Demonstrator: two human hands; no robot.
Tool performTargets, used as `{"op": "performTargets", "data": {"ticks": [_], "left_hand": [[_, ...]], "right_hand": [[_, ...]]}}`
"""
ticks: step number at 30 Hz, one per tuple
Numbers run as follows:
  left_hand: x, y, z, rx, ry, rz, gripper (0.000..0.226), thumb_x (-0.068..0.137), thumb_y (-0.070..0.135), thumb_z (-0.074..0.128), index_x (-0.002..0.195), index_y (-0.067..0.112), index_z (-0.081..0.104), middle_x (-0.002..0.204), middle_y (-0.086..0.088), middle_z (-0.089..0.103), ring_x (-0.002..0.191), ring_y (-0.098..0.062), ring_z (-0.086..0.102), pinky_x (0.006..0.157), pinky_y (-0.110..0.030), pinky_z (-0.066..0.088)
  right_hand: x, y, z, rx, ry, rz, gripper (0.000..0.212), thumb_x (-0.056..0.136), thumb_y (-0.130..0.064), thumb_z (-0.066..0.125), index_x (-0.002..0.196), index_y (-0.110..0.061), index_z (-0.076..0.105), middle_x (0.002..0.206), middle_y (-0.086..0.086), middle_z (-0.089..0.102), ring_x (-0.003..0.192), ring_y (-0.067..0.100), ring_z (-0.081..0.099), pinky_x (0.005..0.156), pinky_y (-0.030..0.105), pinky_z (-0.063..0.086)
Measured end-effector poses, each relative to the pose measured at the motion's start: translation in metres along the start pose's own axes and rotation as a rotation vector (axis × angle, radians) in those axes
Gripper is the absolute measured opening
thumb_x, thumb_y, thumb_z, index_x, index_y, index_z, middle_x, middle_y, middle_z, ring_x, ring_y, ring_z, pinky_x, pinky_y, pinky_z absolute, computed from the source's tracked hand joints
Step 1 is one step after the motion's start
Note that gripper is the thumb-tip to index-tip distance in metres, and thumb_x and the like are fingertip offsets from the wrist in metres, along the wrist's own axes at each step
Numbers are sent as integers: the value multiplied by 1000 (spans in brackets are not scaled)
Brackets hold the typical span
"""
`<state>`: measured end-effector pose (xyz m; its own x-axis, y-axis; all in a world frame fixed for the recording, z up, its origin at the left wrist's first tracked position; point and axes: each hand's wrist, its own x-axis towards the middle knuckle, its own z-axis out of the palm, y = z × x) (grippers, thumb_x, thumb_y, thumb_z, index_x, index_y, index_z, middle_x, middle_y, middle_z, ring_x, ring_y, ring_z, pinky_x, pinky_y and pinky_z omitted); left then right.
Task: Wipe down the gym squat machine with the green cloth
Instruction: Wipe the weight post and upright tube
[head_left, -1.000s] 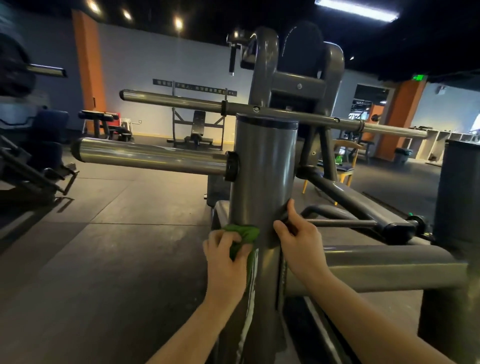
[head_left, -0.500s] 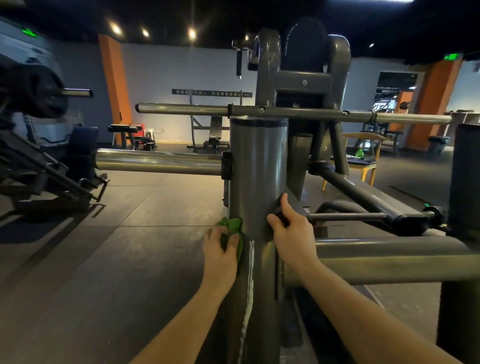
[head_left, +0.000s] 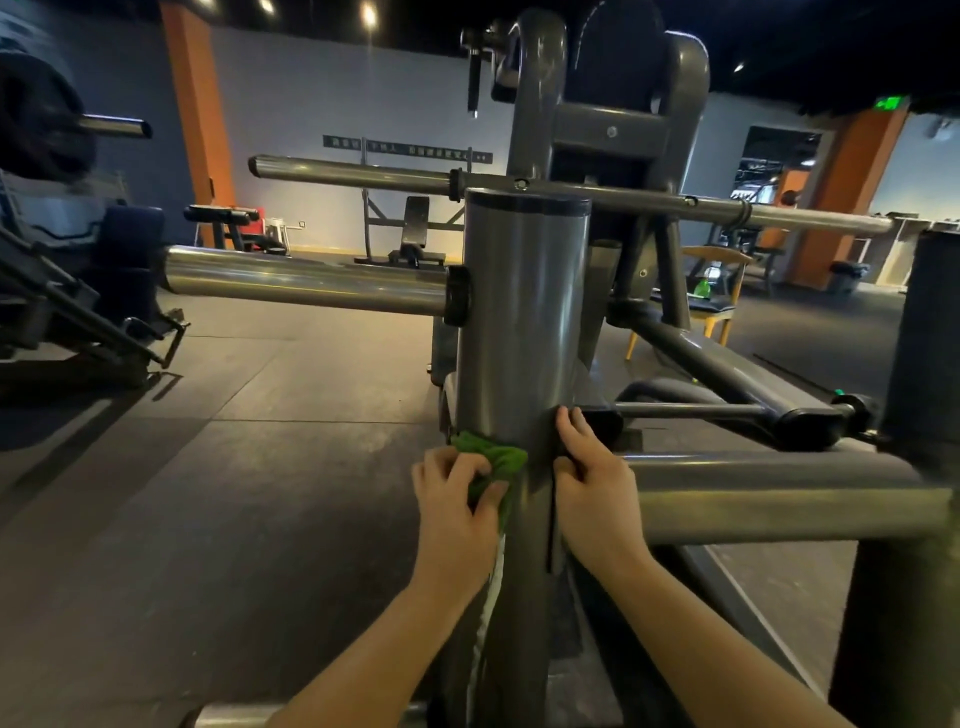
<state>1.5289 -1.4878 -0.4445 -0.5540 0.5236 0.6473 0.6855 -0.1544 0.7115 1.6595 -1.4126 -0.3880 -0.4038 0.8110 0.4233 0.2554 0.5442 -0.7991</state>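
Since the frame half a second earlier, the green cloth (head_left: 493, 460) has shifted from the left flank of the upright post (head_left: 519, 312) toward its front face. The left hand (head_left: 452, 499) has travelled with it, and the right hand (head_left: 592, 483) has kept its place.

The left hand's fingers (head_left: 441, 467) are curled over the bunched cloth, with the thumb pinching it from below. The cloth is pressed against the lower part of the post, which belongs to the grey squat machine (head_left: 613, 130).

The right hand grips the right edge of the same post at the same height. Its fingers wrap round the far side and the thumb lies on the near face.

A thick polished sleeve (head_left: 306, 280) projects left from the post. A thinner bar (head_left: 353, 174) crosses just behind the post's top. A grey frame tube (head_left: 779, 499) runs right from beside the right hand.

Writing:
- A white strip of lettering (head_left: 485, 623) runs down the post below the cloth. It is too blurred to read.
- A dark wall sign (head_left: 405, 148) carries a row of characters. They are not legible.
- A green lit sign (head_left: 889, 103) glows at upper right. Its text is unreadable.
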Motion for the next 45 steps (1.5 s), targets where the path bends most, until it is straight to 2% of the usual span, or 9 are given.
{"op": "performTargets", "data": {"ticks": [6,9,12,17,21,28,34,41,45], "left_hand": [[25,12,4,59,15,71,23,86,18,77,90,25,55,114,6,46,105,-13,39,91,-25,41],[49,26,9,54,81,74,20,87,25,76,93,26,56,120,-4,50,115,-25,42,96,-38,46],[40,16,11,41,89,71,17,89,24,73,98,24,58,118,0,49,112,-20,41,92,-38,49],[-40,-26,15,18,33,-27,17,88,26,69,93,32,54,110,20,41,108,-3,40,91,-36,50],[-34,-21,13,38,13,-4,22,86,25,73,88,34,52,104,19,43,105,-2,41,90,-35,51],[56,30,12,133,114,157,17,90,31,71,95,23,58,112,1,51,118,-33,47,91,-48,52],[-10,-12,17,128,104,164,11,89,22,70,94,20,60,105,6,50,99,-11,41,83,-30,46],[-45,-24,17,99,21,5,13,91,30,69,92,29,56,103,16,45,98,-6,41,85,-29,47],[-9,0,9,129,60,145,12,91,23,68,97,20,58,110,4,49,103,-14,42,87,-41,50]], "right_hand": [[-3,3,2,18,33,-10,57,99,1,47,147,-30,49,160,-13,34,140,-6,27,112,12,22],[-3,4,4,26,57,-15,57,99,3,47,145,-29,51,159,-11,38,138,-9,27,103,-3,21],[-7,7,8,17,70,-34,56,99,4,48,146,-27,50,159,-12,35,140,-7,27,98,-8,21],[-21,18,18,-26,66,-69,58,100,1,48,149,-31,44,161,-21,26,148,-3,21,120,19,21],[-20,17,15,-16,59,-44,58,100,2,47,148,-31,46,159,-23,27,148,-4,22,122,24,23],[-18,11,8,23,36,-51,54,99,1,50,146,-27,52,159,-19,34,145,-2,29,100,-7,23],[-24,23,11,-28,15,-95,56,100,-1,51,148,-28,48,160,-23,27,147,-6,23,118,17,23],[-42,41,22,-398,105,-166,62,98,-7,54,153,-31,40,164,-12,19,154,3,-1,126,37,-3],[-48,45,25,-309,145,-154,62,98,-6,55,153,-29,41,164,-14,23,154,2,3,127,46,6]]}}
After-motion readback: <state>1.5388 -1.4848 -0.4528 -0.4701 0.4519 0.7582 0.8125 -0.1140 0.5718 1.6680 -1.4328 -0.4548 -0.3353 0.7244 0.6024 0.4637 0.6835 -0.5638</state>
